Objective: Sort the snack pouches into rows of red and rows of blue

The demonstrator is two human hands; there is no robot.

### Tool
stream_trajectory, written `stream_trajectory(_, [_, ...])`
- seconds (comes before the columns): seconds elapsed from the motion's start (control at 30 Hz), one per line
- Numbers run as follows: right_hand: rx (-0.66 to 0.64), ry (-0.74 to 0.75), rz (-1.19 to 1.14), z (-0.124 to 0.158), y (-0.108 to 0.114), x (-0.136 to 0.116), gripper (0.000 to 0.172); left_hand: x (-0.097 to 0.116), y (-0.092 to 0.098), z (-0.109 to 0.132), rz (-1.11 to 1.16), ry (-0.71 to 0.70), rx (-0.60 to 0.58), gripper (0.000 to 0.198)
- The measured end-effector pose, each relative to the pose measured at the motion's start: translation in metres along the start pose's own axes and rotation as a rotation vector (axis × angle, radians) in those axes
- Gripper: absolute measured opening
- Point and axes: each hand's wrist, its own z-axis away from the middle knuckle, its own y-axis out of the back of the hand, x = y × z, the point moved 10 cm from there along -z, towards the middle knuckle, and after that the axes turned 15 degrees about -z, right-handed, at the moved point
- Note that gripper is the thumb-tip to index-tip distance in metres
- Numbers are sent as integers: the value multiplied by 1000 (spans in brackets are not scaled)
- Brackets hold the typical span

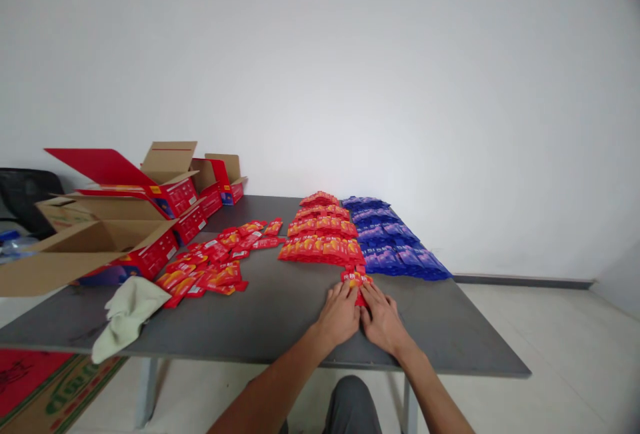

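Near the front of the grey table, my left hand [341,314] and my right hand [382,317] are side by side over a red sachet [361,299] with an orange print. The fingers of both hands press onto it from either side, and partly cover it. Whether more sachets lie beneath it is hidden. Just beyond my fingertips begin overlapping rows of red sachets [320,247], running back towards the wall. To their right, blue sachets [400,257] are lined up in similar rows. A loose, jumbled heap of red sachets [215,264] lies left of my hands.
Open red cardboard boxes [163,247] stand along the left side of the table [280,317], their flaps spread. A pale green cloth [127,311] hangs over the front edge. On the floor at lower left is a printed carton [75,391]. Behind the table rises a white wall.
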Motion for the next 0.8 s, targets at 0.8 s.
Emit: stream_trajectory(0.8, [-17, 195, -164, -89, -98, -174, 42, -200, 68, 73, -306, 456, 158, 43])
